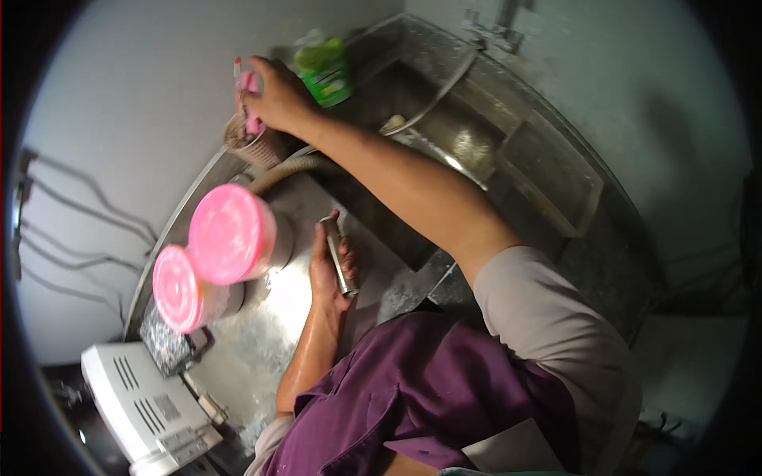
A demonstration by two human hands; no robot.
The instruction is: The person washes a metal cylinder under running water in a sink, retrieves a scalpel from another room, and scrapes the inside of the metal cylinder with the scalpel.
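My left hand [321,270] is closed round a short silver metal tube [340,258], held at a slant above the steel counter [274,349]. Far to the left, my right hand [278,97] reaches over a ribbed beige cup [258,149] by the wall. Its thumb and fingers close about a pink object [252,119] that sticks out of the cup; the lower end is hidden inside. A thin stick with a red tip [237,67] stands beside the fingers. My right forearm crosses over the sink edge.
Two tubs with pink lids [227,235] [176,289] stand left of my left hand. A green pouch [324,73] leans behind my right arm. The sink [409,79] has a hose [444,91]. A white appliance [143,404] sits at lower left.
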